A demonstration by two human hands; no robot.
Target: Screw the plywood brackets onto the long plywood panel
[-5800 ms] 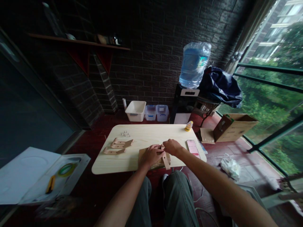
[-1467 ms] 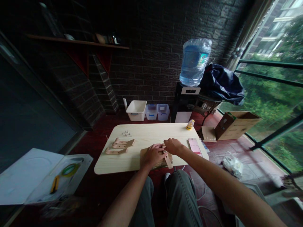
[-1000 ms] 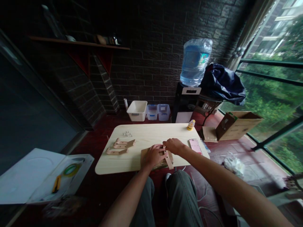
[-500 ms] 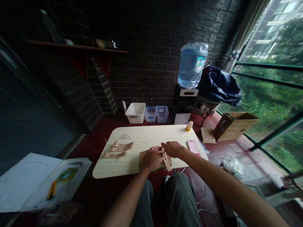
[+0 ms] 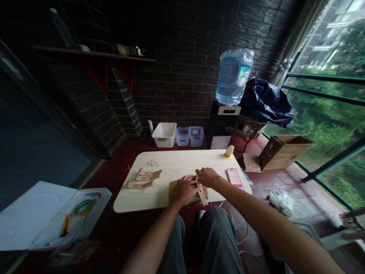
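My left hand (image 5: 186, 189) presses down on a light wooden piece (image 5: 203, 197), its fingers closed over the piece's upper part. Under it lies a brown cardboard box (image 5: 172, 188) near the front edge of the table. My right hand (image 5: 207, 177) is closed at the far end of the wooden piece, touching it or very near my left fingertips. Whatever those right fingers hold is hidden. Farther left on the table are several similar angled wooden pieces (image 5: 148, 176) and, behind them, several small metal hooks (image 5: 153, 163).
On the pale table (image 5: 134, 201) also stand a small yellow-capped bottle (image 5: 229, 152) and a pink card (image 5: 234, 177). An open white case (image 5: 94, 213) with a yellow-handled tool is at the left. Plastic bins (image 5: 164, 140) and a water dispenser (image 5: 225, 125) stand behind the table.
The whole view has shifted slightly. Both hands stay at the wooden piece on the box; my right fist has turned a little.
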